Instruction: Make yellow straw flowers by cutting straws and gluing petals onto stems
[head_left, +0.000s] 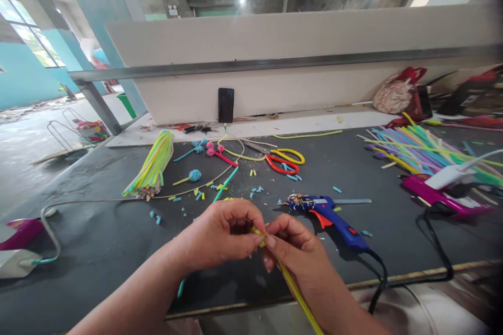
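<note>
Both hands meet over the front of a dark table [98,241]. My left hand [220,235] is closed, its thumb and fingers pinching the top end of a yellow pipe cleaner [293,288]. Touching it, my right hand [294,251] pinches the same stem just below, and the rest runs down under my right wrist toward me. A blue glue gun [334,217] lies just right of the hands, nozzle pointing left. Red and yellow scissors [285,159] lie farther back.
A bundle of yellow-green stems [153,165] lies at the left, and a spread of coloured stems [424,149] at the right. Small cut bits, pink and blue rolled pieces [214,151] and cables are scattered about. A phone [225,105] leans on the white board behind.
</note>
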Demonstrator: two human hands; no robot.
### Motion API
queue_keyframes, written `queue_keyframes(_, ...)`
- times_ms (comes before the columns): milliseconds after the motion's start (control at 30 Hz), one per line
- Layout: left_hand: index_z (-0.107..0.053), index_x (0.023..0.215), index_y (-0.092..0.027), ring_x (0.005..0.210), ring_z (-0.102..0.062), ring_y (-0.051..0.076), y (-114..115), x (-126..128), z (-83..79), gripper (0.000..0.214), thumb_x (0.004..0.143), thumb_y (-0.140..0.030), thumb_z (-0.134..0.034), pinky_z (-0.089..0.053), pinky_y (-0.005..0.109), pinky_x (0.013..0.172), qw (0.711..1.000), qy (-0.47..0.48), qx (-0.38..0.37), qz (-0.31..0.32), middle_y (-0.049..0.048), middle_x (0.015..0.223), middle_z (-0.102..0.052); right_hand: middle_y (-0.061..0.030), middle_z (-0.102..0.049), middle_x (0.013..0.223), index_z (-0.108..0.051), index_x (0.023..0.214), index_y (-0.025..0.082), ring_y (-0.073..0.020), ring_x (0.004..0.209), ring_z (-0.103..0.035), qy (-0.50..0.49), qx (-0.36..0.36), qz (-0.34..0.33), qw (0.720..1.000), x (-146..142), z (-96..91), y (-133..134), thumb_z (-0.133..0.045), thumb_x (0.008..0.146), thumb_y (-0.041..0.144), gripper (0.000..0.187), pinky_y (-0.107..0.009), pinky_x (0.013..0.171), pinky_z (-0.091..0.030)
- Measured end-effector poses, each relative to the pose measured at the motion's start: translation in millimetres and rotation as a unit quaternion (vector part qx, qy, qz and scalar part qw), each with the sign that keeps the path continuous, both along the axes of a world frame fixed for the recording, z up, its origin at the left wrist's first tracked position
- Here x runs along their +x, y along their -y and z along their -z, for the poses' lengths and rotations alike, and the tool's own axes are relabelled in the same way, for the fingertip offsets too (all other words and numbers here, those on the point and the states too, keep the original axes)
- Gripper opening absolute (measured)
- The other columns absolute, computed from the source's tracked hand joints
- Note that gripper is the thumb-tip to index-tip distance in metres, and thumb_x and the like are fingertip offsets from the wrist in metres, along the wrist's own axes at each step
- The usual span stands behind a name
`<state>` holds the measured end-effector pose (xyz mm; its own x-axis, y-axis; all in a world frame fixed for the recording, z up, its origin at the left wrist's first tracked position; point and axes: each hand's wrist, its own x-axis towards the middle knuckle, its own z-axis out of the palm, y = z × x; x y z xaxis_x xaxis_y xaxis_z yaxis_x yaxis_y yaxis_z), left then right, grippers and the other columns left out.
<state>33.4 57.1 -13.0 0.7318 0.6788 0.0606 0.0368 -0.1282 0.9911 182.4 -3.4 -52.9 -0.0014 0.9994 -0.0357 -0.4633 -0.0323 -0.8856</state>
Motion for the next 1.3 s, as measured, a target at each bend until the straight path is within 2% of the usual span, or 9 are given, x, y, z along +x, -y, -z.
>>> queue_keyframes(100, -0.055, 0.074, -0.013, 0.057, -0.046, 0.006, -0.3, -0.3, 0.0, 0.010, 0.074, -0.019, -0.063, -0.037, 0.019, 0.053, 1.000, -0.016, 0.010, -0.011, 0.0000, 0.074, -0.053, 0.0034, -0.060, 0.047, -0.059, 0.067, 0.017, -0.0071, 0.044, -0.051, -0.012, -0.004, 0.000, 1.000, -2.1, 1.0, -0.5, -0.073, 0.070, 0.028, 0.018, -0.019, 0.049, -0.037)
queue_keyframes(167, -0.057, 0.081, -0.013, 0.060, -0.049, 0.007, -1.5, -1.6, 0.2, 0.012, 0.073, -0.018, -0.064, -0.039, 0.020, 0.057, 1.000, -0.007, -0.014, 0.001, -0.0009, 0.071, -0.054, 0.0032, -0.060, 0.047, -0.058, 0.068, 0.017, -0.0072, 0.044, -0.051, -0.050, -0.014, -0.013, 0.999, -2.6, 0.5, -1.0, -0.073, 0.070, 0.026, 0.017, -0.019, 0.048, -0.037)
queue_keyframes(267, -0.054, 0.106, -0.019, 0.068, -0.055, 0.009, -3.1, -4.5, 0.2, 0.042, 0.067, -0.015, -0.070, -0.044, 0.022, 0.063, 0.997, 0.044, -0.056, 0.030, 0.0004, 0.083, -0.058, 0.0028, -0.058, 0.047, -0.058, 0.070, 0.018, -0.0073, 0.043, -0.049, -0.120, -0.032, -0.048, 0.991, -0.6, -1.7, -0.7, -0.071, 0.071, 0.025, 0.015, -0.018, 0.046, -0.036)
queue_keyframes(367, -0.052, 0.116, -0.024, 0.074, -0.057, 0.011, -3.0, -6.1, -1.4, 0.058, 0.063, -0.014, -0.074, -0.045, 0.024, 0.065, 0.997, 0.065, -0.023, 0.034, 0.0030, 0.098, -0.055, 0.0024, -0.056, 0.051, -0.058, 0.073, 0.018, -0.0051, 0.041, -0.045, -0.182, -0.038, -0.092, 0.978, 3.1, -3.3, 1.7, -0.069, 0.073, 0.022, 0.011, -0.017, 0.043, -0.033)
queue_keyframes(467, -0.060, 0.106, -0.021, 0.074, -0.056, 0.012, -1.8, -5.2, -5.7, 0.044, 0.064, -0.019, -0.074, -0.045, 0.023, 0.066, 0.997, 0.041, 0.051, 0.029, 0.0028, 0.091, -0.056, 0.0027, -0.055, 0.057, -0.059, 0.076, 0.018, -0.0020, 0.038, -0.037, -0.221, -0.040, -0.125, 0.966, 4.9, -2.8, 3.3, -0.070, 0.071, 0.019, 0.012, -0.016, 0.041, -0.030)
queue_keyframes(667, -0.067, 0.094, -0.018, 0.073, -0.054, 0.012, -1.6, -6.0, -14.8, 0.026, 0.068, -0.023, -0.071, -0.043, 0.022, 0.066, 0.981, -0.006, 0.192, 0.027, 0.0027, 0.081, -0.062, 0.0026, -0.055, 0.057, -0.062, 0.082, 0.017, -0.0009, 0.036, -0.032, -0.196, -0.046, -0.148, 0.968, 2.3, 0.5, -0.7, -0.071, 0.071, 0.022, 0.015, -0.016, 0.039, -0.030)
queue_keyframes(867, -0.066, 0.083, -0.018, 0.071, -0.056, 0.012, -1.3, -8.6, -13.0, 0.013, 0.070, -0.022, -0.068, -0.041, 0.021, 0.068, 0.970, -0.064, 0.232, 0.026, 0.0007, 0.076, -0.063, 0.0023, -0.055, 0.055, -0.059, 0.077, 0.017, -0.0017, 0.037, -0.034, -0.182, -0.059, -0.172, 0.966, 0.8, 3.6, -2.5, -0.071, 0.070, 0.022, 0.014, -0.016, 0.039, -0.030)
queue_keyframes(1100, -0.064, 0.074, -0.015, 0.067, -0.052, 0.010, 0.6, -7.5, -12.2, 0.007, 0.071, -0.021, -0.067, -0.039, 0.019, 0.065, 0.975, -0.062, 0.208, 0.046, -0.0013, 0.069, -0.058, 0.0043, -0.053, 0.049, -0.057, 0.072, 0.018, -0.0039, 0.036, -0.039, -0.163, -0.068, -0.164, 0.971, -0.1, 0.3, 1.2, -0.070, 0.073, 0.021, 0.013, -0.018, 0.039, -0.032)
queue_keyframes(1300, -0.060, 0.077, -0.013, 0.063, -0.048, 0.009, 0.3, -7.0, -12.0, 0.016, 0.069, -0.025, -0.067, -0.037, 0.019, 0.058, 0.996, -0.036, 0.078, 0.008, -0.0009, 0.071, -0.054, 0.0012, -0.060, 0.055, -0.062, 0.080, 0.017, -0.0077, 0.046, -0.053, -0.122, -0.034, -0.145, 0.981, 6.9, -2.7, 0.2, -0.073, 0.070, 0.023, 0.017, -0.019, 0.047, -0.039)
